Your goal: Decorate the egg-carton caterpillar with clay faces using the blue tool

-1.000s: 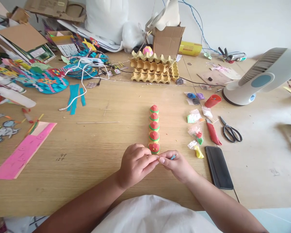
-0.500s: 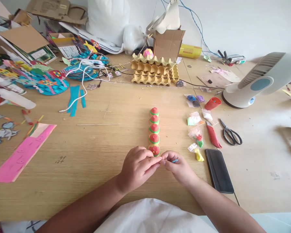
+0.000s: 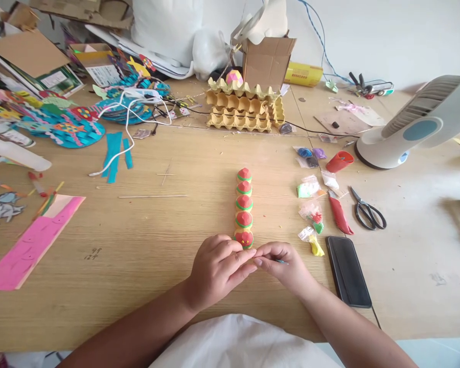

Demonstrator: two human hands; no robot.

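Note:
A caterpillar-like strip of egg-carton cups (image 3: 244,203), red on top with green bands and yellow below, lies lengthwise on the table in front of me. Its nearest cup bears small yellow dots. My left hand (image 3: 218,268) is closed just below that cup, thumb and fingers pressed together; anything in the pinch is too small to name. Fingertip to fingertip with it, my right hand (image 3: 285,266) is also closed. A thin blue piece (image 3: 281,261) pokes out between the right fingers; the rest of it is hidden.
To the right lie clay packets (image 3: 311,214), a red cup (image 3: 339,161), a red-handled cutter (image 3: 340,213), scissors (image 3: 369,209) and a phone (image 3: 348,271). A white fan (image 3: 402,130) stands behind them. Egg trays (image 3: 239,107) sit at the back, pink paper (image 3: 36,240) at left.
The view has shifted slightly. My right hand has turned a little, so the blue piece shows thinner and lower. Both hands remain together below the strip.

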